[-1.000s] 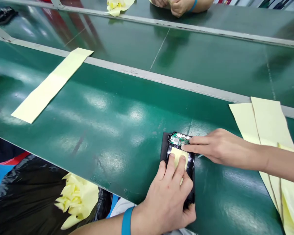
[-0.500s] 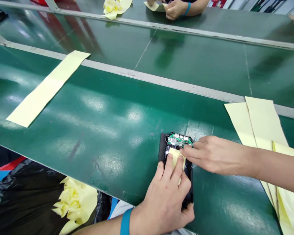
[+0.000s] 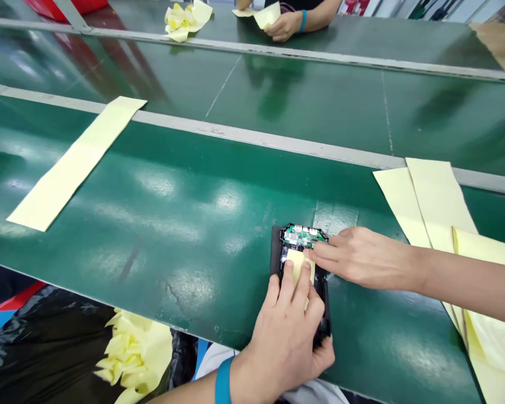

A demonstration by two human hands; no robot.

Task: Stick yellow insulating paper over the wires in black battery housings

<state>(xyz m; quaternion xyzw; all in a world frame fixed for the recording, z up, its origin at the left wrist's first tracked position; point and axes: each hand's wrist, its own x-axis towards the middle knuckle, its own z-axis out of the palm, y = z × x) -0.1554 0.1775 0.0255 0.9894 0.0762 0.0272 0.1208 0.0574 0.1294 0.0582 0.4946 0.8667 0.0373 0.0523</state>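
A black open device case (image 3: 321, 314) with a green circuit board (image 3: 302, 237) at its far end lies on the green bench. On the case, just below the board, sits a small pale-yellow piece (image 3: 297, 259), paper-like. My left hand (image 3: 284, 331) is closed around the case, its fingertips pressing on the yellow piece and its thumb at the near right edge. From the right, my right hand (image 3: 357, 258) reaches in with fingers pinched at the yellow piece's upper right corner, beside the board. Whatever lies between those fingertips is hidden.
A long yellow strip (image 3: 78, 163) lies to the left, over the rail (image 3: 252, 136). Several yellow sheets (image 3: 440, 196) overlap at the right, under my forearm. Crumpled yellow paper (image 3: 138, 348) rests on black plastic (image 3: 46, 342) below the bench edge. Across, a co-worker's hand (image 3: 284, 25) holds yellow paper.
The view has shifted slightly. My hands stay at the case, with the right fingertips a little nearer the yellow piece's corner. The co-worker's paper has moved.
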